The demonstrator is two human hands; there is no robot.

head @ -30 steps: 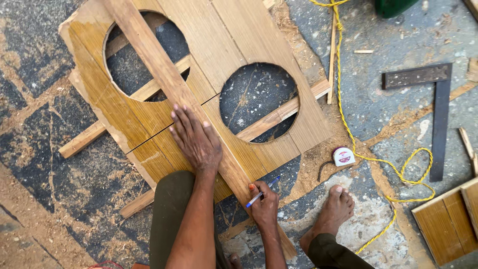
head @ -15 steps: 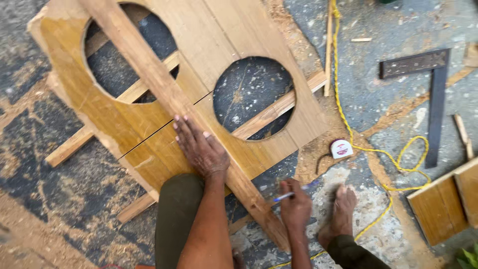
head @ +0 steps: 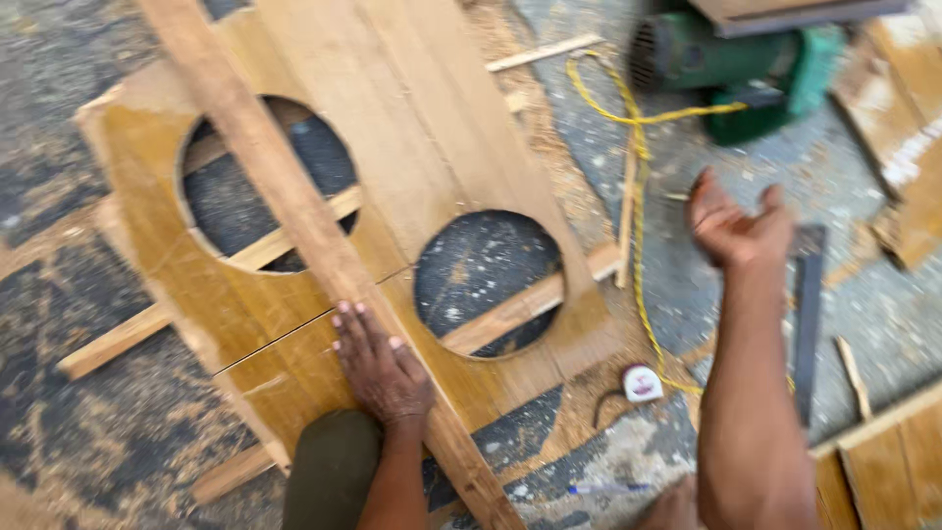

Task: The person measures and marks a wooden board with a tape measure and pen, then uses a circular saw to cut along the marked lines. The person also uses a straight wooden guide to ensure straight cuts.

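Note:
A wooden board (head: 442, 137) with two round holes lies on the floor. A long wooden strip (head: 285, 196) runs diagonally across it. My left hand (head: 378, 363) presses flat on the board beside the strip, fingers spread. My right hand (head: 736, 221) is raised in the air to the right, fingers loosely apart and holding nothing, above a metal try square (head: 807, 324). A blue pen (head: 603, 488) lies on the floor near my knee.
A small tape measure (head: 643, 383) sits by the board's near corner. A yellow cord (head: 638, 177) runs to a green power tool (head: 736, 64) at the top right. Wood pieces (head: 883, 461) lie at the right edge. Sawdust covers the floor.
My right hand has let go of the pen, which now lies on the floor, and has lifted up and to the right. The view has shifted, showing the green tool.

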